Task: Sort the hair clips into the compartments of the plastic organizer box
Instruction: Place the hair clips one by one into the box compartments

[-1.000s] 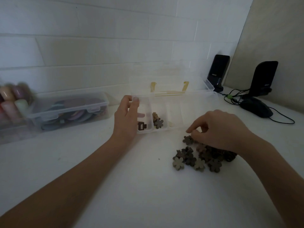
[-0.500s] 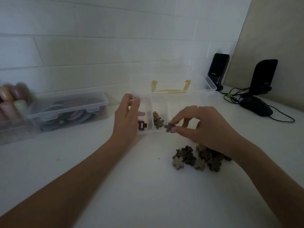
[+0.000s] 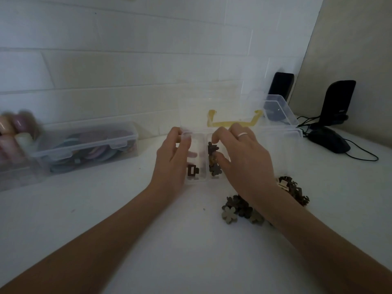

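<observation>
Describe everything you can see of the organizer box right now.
The organizer box is clear plastic, open, its lid with a yellow handle propped against the wall. Narrow compartments run front to back: the leftmost holds one dark rectangular clip, the next several flower clips. The left hand holds its left edge; the right hand pinches a flower clip above the second compartment.

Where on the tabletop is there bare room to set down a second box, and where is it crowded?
Bare tabletop lies between the lidded storage box and the left forearm, and between both forearms. Crowded: around the organizer box, held at its left end by the left hand, and the clip pile under the right hand.
</observation>
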### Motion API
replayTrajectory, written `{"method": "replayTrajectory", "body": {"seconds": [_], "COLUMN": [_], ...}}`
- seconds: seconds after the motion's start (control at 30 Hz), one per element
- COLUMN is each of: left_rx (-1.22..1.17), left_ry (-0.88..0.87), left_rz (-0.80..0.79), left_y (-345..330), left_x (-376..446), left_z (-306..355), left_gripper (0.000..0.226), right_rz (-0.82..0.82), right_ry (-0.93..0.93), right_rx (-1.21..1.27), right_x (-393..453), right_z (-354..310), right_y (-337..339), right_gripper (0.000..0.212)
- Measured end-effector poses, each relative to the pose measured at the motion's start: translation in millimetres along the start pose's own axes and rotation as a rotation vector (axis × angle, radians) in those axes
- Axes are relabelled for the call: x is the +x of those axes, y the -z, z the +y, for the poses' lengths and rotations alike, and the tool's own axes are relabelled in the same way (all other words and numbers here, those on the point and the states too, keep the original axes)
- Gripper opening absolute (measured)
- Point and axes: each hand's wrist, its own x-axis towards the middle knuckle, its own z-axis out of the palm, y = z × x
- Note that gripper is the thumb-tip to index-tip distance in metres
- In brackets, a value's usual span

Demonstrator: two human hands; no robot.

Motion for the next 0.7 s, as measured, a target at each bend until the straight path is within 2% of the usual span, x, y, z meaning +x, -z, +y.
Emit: {"method": "replayTrajectory", "body": {"seconds": [0.13, 0.27, 0.43, 0.57, 0.63, 0.7], "left_rx": [-0.003, -0.017, -0.016, -0.012, -0.009, -0.016], "left_ry": [0.028, 0.052, 0.059, 0.052, 0.055, 0.072], "left_rz": [0.014, 0.011, 0.010, 0.021, 0.019, 0.031], "left_y": [0, 2, 3, 2, 2, 3], "left_x": [2, 4, 4, 4, 4, 5], "left_z": [-2, -4, -4, -4, -4, -4], "left_gripper": [0.015, 0.014, 0.015, 0.016, 0.018, 0.019], "right_rz": [-0.031, -0.113, -0.092, -0.188, -0.222, -0.184], "right_ry": [0.059, 0.090, 0.042, 0.067, 0.083, 0.066], "right_rx": [0.102, -0.015, -0.069, -0.141, -0.131, -0.025], "right_x": [-7, -8, -8, -10, -10, -9], "right_z": [6, 9, 13, 9, 10, 11], "right_y": [7, 8, 6, 5, 7, 13], "right_gripper": [0.011, 0.019, 0.027, 0.032, 0.027, 0.022]}}
